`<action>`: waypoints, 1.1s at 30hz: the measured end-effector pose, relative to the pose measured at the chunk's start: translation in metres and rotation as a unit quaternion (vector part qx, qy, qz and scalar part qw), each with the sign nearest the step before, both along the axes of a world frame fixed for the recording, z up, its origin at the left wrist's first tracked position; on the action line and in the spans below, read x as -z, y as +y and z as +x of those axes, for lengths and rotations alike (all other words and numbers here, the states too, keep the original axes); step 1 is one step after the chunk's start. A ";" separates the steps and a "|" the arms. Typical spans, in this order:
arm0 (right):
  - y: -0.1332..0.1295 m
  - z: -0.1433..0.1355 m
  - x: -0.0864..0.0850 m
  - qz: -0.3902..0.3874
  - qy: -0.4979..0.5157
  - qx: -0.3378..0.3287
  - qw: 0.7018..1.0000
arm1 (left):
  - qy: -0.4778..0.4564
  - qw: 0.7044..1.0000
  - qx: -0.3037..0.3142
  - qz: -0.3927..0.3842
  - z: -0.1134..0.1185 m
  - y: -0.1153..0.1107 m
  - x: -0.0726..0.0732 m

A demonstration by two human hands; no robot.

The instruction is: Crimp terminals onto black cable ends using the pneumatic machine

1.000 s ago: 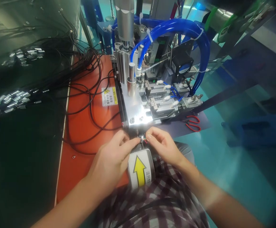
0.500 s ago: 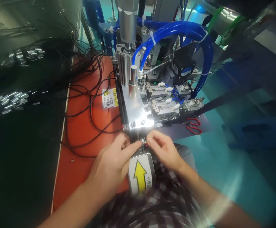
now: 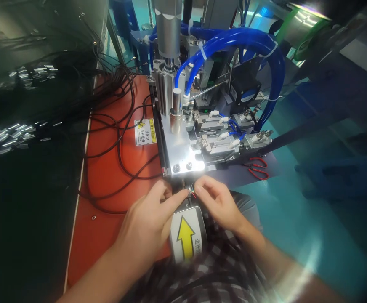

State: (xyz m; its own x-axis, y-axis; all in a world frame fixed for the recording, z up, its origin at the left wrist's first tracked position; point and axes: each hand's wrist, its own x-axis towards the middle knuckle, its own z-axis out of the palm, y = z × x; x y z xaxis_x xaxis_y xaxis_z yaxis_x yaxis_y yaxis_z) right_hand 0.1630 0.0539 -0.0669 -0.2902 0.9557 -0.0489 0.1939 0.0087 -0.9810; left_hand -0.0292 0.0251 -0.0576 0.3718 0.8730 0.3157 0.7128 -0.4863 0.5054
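Observation:
Thin coloured wires [image 3: 191, 191], some red and some pale, fan out between my fingertips just in front of the machine's metal plate [image 3: 186, 158]. My left hand [image 3: 153, 210] is closed, thumb and forefinger pinched at the left side of these wires. From the right, my right hand [image 3: 216, 198] pinches at the wire ends with thumb and forefinger. The exact grip of the fingertips is too small to make out fully. Below the wires, nearest my body, sits a white plate with a yellow arrow [image 3: 186, 237].
Black cables [image 3: 118, 147] loop over the orange-red table [image 3: 107, 235] on the left. Blue air hoses [image 3: 234, 38] arch above the machine. Red-handled pliers [image 3: 259, 168] lie at the right, and a green-rimmed spool [image 3: 306, 31] hangs at upper right.
Both hands stay almost in place, still pinching at the wires. The view has shifted very slightly.

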 end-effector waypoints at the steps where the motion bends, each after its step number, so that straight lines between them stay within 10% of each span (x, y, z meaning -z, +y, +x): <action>1: 0.000 0.000 0.000 0.000 -0.001 0.000 1.000 | -0.003 1.000 -0.001 0.001 0.000 0.000 0.001; 33: 0.002 -0.004 -0.005 -0.031 0.007 0.016 0.999 | 0.155 0.987 0.029 0.039 0.002 0.006 -0.014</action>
State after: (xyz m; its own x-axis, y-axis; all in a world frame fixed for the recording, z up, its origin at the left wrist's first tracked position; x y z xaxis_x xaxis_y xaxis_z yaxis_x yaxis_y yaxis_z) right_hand 0.1586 0.0561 -0.0618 -0.2612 0.9595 -0.1055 0.1799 -0.0590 -0.9819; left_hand -0.0269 0.0307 -0.0438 0.5098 0.8251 0.2435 0.7971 -0.5596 0.2271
